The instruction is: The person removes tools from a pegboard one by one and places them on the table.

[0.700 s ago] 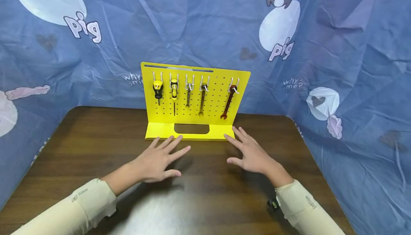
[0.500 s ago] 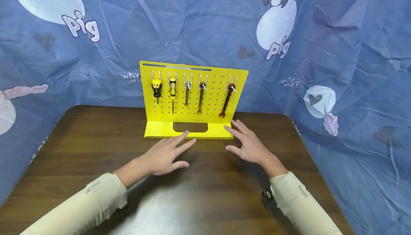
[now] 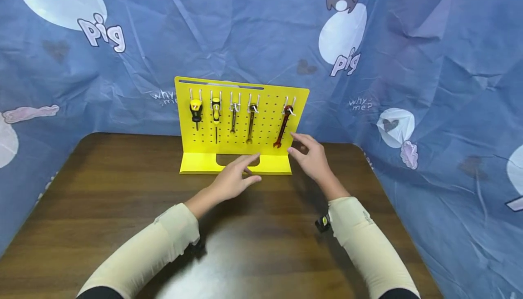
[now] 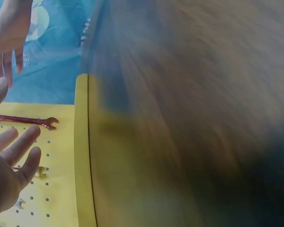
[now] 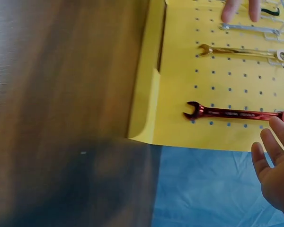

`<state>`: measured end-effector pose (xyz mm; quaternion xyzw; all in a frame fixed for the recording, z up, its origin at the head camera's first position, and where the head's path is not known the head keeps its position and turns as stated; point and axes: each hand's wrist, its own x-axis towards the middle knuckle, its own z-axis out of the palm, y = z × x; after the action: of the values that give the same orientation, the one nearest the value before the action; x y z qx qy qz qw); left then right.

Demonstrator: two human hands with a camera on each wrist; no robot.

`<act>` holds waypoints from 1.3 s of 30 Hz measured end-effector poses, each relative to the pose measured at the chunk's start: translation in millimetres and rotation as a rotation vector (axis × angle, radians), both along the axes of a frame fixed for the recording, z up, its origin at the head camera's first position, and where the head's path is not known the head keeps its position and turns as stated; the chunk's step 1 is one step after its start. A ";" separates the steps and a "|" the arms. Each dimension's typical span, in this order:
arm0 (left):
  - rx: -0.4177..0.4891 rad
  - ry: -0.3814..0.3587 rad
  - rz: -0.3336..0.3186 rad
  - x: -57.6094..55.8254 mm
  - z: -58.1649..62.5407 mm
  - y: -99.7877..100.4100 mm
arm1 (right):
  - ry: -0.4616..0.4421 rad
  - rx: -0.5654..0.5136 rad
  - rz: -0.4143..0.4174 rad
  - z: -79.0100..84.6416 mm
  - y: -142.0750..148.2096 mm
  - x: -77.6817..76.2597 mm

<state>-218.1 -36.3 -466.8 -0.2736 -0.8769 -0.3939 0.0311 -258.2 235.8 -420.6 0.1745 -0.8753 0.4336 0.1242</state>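
Observation:
A yellow pegboard stand point(image 3: 269, 126) stands at the back of the table. From its hooks hang a red wrench point(image 3: 283, 128) at the right, a gold wrench point(image 3: 251, 126), a small silver wrench point(image 3: 234, 119) and two yellow-and-black screwdrivers point(image 3: 196, 109) at the left. My left hand point(image 3: 232, 181), fingers extended and thumb apart, is in front of the stand's base cutout and holds nothing. My right hand point(image 3: 311, 157) reaches beside the board's right edge, close to the red wrench, fingers slightly bent and nothing in them. In the right wrist view its fingers point(image 5: 274, 146) show near that wrench's ring end.
The brown wooden table point(image 3: 122, 199) spreads around and in front of the stand. A blue printed cloth point(image 3: 269, 26) hangs behind the table and along its right side. A small black device point(image 3: 323, 223) sits at the right wrist.
Both hands have moved forward; the left also shifted right toward the middle of the stand. The right rose beside the board near the red wrench. The tools still hang in place.

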 end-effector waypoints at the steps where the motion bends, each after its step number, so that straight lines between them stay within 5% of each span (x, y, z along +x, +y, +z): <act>1: 0.024 -0.016 0.010 -2.7 -0.9 0.3 | 0.002 -0.031 -0.008 2.7 -2.8 -4.3; 10: 0.046 -0.082 0.062 -26.8 -5.2 8.1 | 0.032 -0.184 -0.149 27.0 -7.8 -30.4; 17: 0.036 -0.118 0.067 -46.1 -11.2 16.6 | -0.008 -0.149 -0.195 30.5 -5.5 -51.8; 27: 0.054 -0.188 0.052 -58.2 -25.2 24.8 | -0.021 -0.098 -0.211 42.0 -21.1 -66.1; 39: -0.014 -0.191 0.040 -63.4 -23.6 28.6 | -0.070 -0.150 -0.233 43.1 -34.2 -76.1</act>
<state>-281.5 -7.7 -490.5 -0.2173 -0.8838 -0.4116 -0.0469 -334.3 201.6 -377.5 0.0466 -0.8585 0.4863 0.1561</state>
